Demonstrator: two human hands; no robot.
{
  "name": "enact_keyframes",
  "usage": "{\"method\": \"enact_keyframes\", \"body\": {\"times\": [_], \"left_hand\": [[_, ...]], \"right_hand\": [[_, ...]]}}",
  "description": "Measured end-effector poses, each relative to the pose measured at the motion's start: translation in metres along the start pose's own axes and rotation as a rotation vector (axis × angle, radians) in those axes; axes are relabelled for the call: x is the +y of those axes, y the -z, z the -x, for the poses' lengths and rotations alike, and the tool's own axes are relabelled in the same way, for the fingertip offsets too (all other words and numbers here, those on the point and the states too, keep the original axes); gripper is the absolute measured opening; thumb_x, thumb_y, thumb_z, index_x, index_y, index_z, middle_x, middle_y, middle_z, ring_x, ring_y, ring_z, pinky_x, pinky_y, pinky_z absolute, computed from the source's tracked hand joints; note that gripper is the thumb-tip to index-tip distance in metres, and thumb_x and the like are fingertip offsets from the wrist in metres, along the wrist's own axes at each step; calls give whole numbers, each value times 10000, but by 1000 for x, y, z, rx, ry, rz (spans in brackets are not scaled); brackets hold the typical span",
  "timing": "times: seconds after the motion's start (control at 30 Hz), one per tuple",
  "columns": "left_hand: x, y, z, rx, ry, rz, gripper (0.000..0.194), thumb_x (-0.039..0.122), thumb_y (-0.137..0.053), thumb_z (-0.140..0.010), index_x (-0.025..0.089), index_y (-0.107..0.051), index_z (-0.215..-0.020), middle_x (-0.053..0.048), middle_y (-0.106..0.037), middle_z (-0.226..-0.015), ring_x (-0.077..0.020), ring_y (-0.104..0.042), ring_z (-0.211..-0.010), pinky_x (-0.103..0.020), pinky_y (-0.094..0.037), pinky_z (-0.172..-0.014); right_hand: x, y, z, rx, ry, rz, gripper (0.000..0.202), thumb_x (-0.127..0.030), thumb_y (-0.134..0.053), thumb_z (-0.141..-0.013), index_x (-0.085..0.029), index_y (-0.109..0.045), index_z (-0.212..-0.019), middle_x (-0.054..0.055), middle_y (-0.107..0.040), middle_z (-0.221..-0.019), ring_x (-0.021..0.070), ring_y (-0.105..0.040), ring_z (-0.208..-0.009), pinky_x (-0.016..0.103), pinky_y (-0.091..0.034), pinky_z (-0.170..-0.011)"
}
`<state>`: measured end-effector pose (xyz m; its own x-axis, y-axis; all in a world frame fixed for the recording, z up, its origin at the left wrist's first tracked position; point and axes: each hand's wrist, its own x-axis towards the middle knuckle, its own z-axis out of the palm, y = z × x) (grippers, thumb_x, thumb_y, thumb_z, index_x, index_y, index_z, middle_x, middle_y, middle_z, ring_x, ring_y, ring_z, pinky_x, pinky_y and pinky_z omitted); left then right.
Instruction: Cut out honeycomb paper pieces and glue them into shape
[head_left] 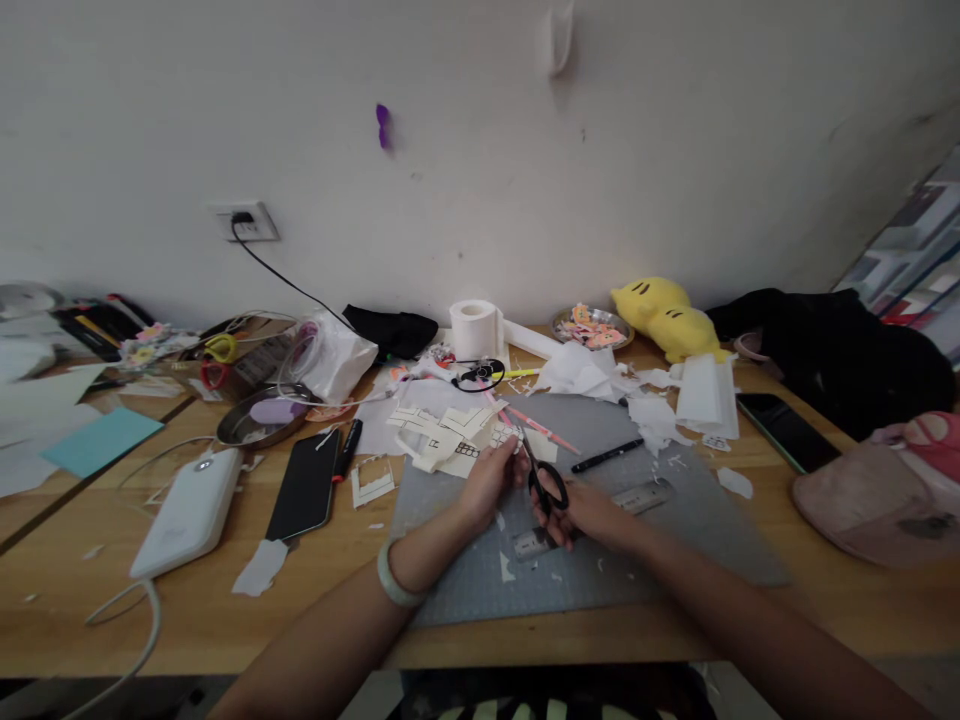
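Observation:
My right hand (574, 512) grips a pair of black-handled scissors (550, 488), its fingers in the loops. The blades point up and away, toward my left hand (491, 482). Between the closed fingers of that left hand is a small piece of white paper with black printed lines (507, 434), close to the blades. Whether the blades touch the paper I cannot tell. Beyond it lie more cream paper pieces with black lines (442, 435). A metal ruler (645, 496) rests partly beneath my right hand on the grey cutting mat (465, 580).
A black pen (607, 455) and a pink pencil (544, 430) lie on the mat. Behind stand a white paper roll (477, 330) and a yellow plush toy (667, 318). A phone (304, 485) and white power bank (187, 512) lie left; a pink pouch (877, 495) sits right.

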<state>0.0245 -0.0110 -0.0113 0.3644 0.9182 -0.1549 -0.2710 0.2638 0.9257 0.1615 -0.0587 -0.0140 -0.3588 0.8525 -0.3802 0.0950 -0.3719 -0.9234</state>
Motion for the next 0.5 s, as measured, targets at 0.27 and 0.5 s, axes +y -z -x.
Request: {"method": "enact_keyframes", "body": {"times": [0.27, 0.5], "left_hand": [[-4, 2, -5, 65, -17, 38, 373, 427, -529, -859, 147, -515, -612, 56, -481, -513, -70, -413, -425, -209, -340, -453], [-5, 4, -7, 134, -22, 91, 305, 358, -502, -907, 137, -517, -698, 61, -484, -574, -54, -406, -429, -187, -345, -422]], "right_hand": [[0, 2, -1, 2, -45, -1, 528, -715, -444, -725, -189, -454, -756, -51, -512, -565, 62, -445, -346, 193, -348, -314], [-3, 2, 1, -10, -71, 2, 497, -686, -418, -755, -190, -452, -739, -65, -473, -544, 51, -398, -330, 187, -314, -307]]}}
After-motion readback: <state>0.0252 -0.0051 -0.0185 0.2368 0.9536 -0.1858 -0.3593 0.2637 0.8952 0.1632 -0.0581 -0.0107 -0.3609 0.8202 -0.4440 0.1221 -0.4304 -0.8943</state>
